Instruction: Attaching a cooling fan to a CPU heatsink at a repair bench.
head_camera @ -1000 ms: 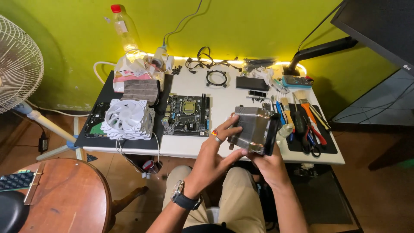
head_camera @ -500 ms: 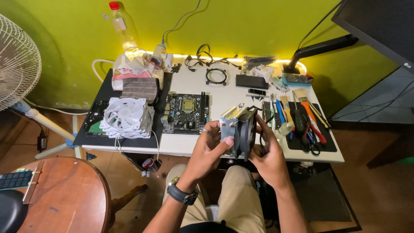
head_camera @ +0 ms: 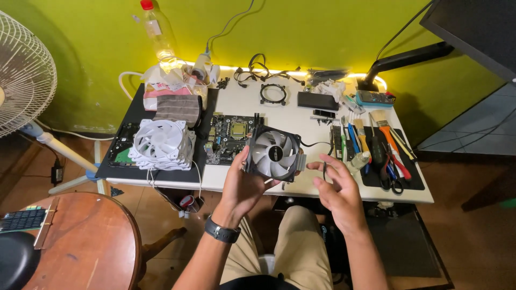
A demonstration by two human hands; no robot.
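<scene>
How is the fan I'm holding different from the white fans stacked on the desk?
The cooler fan has a black frame and is fixed to a finned metal heatsink; the stacked fans are all white and bare. The cooler fan is lifted and tilted toward the camera in the left hand; the stacked fans lie flat on the black mat. The right hand pinches the cooler fan's cable. Both have pale blades.

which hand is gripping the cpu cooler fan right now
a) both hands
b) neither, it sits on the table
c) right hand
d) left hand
d) The left hand clasps the cooler fan by its edge, while the right hand is off to the side pinching its thin cable, not the fan body.
</scene>
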